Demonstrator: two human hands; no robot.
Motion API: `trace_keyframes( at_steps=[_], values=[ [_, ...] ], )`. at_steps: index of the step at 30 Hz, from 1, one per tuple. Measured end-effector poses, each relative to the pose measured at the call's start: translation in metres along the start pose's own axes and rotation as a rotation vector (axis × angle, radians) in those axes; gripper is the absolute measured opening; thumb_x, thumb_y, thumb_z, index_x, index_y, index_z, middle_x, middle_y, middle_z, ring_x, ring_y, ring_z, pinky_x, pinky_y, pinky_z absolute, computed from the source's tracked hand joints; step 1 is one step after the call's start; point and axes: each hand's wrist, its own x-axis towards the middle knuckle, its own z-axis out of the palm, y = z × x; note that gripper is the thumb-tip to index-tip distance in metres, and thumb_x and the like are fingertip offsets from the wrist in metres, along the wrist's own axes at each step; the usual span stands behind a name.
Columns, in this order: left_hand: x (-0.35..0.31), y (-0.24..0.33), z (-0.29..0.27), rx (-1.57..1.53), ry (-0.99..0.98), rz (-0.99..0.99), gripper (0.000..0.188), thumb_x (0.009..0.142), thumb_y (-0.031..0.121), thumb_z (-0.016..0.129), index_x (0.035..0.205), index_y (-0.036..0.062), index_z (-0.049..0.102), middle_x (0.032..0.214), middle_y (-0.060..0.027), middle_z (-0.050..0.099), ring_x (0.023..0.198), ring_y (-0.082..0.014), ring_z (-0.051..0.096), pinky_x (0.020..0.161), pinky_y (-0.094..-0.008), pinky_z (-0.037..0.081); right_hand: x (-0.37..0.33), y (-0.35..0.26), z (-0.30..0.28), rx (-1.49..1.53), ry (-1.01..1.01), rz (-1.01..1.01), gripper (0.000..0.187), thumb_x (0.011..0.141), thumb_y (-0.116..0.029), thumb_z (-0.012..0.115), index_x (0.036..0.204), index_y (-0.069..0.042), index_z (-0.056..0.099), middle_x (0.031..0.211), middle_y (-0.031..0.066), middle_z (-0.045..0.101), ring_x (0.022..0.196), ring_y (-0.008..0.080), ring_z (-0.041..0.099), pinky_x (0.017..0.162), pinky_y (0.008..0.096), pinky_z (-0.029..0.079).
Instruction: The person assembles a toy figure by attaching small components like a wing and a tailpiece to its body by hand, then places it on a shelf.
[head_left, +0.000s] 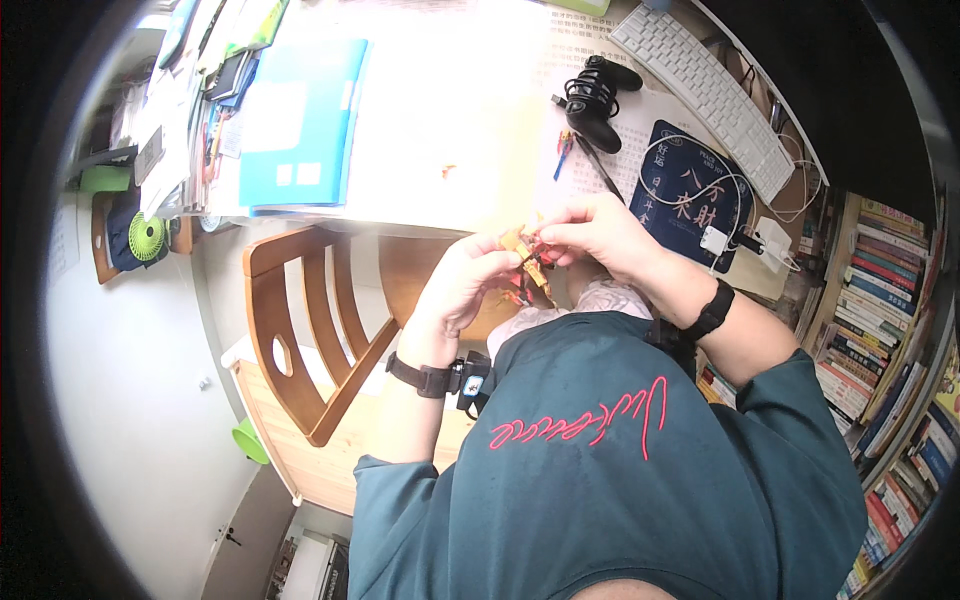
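Between my two hands is a small yellow, red and black plastic toy [533, 262] that looks like a jointed figure. It is held just off the near edge of the desk, above my lap. My left hand [478, 272] is closed on its left side, thumb and fingers pinching it. With its fingertips, my right hand [597, 228] grips the upper right part of the same toy. Fingers and glare hide much of the toy's detail.
Near my right hand lie a dark pen [598, 165], a blue mat [690, 195] with a white cable, and a black game controller [597, 100]. Further back is a white keyboard [705, 90]. Blue folders [300, 125] lie left; a wooden chair [310, 330] stands beside me.
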Motion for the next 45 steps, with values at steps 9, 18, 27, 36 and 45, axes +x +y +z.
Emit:
trace_keyframes(
  at_steps=[9, 18, 27, 36, 45],
  values=[
    [-0.002, -0.002, -0.008, 0.009, -0.015, 0.141, 0.042, 0.082, 0.007, 0.065, 0.122, 0.0008, 0.056, 0.112, -0.0065, 0.064, 0.099, -0.0127, 0.060, 0.086, -0.0276, 0.047, -0.007, -0.010, 0.001, -0.015, 0.029, -0.125, 0.026, 0.091, -0.016, 0.055, 0.110, 0.001, 0.064, 0.091, 0.0065, 0.066, 0.073, 0.0095, 0.062, 0.061, 0.0220, 0.051],
    [-0.009, 0.003, -0.020, -0.387, -0.225, 0.184, 0.052, 0.084, 0.016, 0.061, 0.129, -0.0056, 0.046, 0.122, -0.0169, 0.058, 0.113, -0.0256, 0.056, 0.101, -0.0390, 0.042, 0.004, -0.015, -0.048, -0.152, 0.251, -0.229, 0.015, 0.085, -0.013, 0.062, 0.095, -0.004, 0.066, 0.080, 0.0017, 0.065, 0.067, 0.0083, 0.060, 0.059, 0.0214, 0.047],
    [-0.010, 0.009, -0.016, -0.300, -0.154, 0.188, 0.046, 0.085, 0.015, 0.059, 0.127, -0.0039, 0.050, 0.118, -0.0155, 0.061, 0.109, -0.0235, 0.059, 0.097, -0.0367, 0.044, 0.025, 0.009, -0.070, -0.625, 0.399, -0.291, 0.016, 0.083, -0.012, 0.062, 0.093, 0.000, 0.066, 0.077, 0.0026, 0.066, 0.069, 0.0086, 0.060, 0.064, 0.0228, 0.046],
    [-0.013, 0.004, -0.016, -0.023, 0.059, 0.201, 0.039, 0.086, 0.010, 0.060, 0.123, -0.0025, 0.055, 0.107, -0.0096, 0.066, 0.090, -0.0141, 0.064, 0.077, -0.0263, 0.051, 0.054, 0.014, -0.060, -0.988, 0.555, -0.430, 0.020, 0.082, -0.022, 0.057, 0.091, -0.006, 0.065, 0.084, 0.0170, 0.066, 0.082, 0.0336, 0.065, 0.072, 0.0406, 0.051],
    [-0.019, -0.005, -0.021, 0.040, 0.142, 0.219, 0.033, 0.087, 0.009, 0.060, 0.116, -0.0033, 0.058, 0.108, -0.0115, 0.066, 0.097, -0.0169, 0.064, 0.085, -0.0303, 0.052, 0.081, 0.013, -0.045, -1.353, 0.575, -0.204, 0.030, 0.086, -0.035, 0.055, 0.085, -0.005, 0.062, 0.080, 0.0182, 0.067, 0.081, 0.0345, 0.065, 0.074, 0.0447, 0.051]
  ],
)
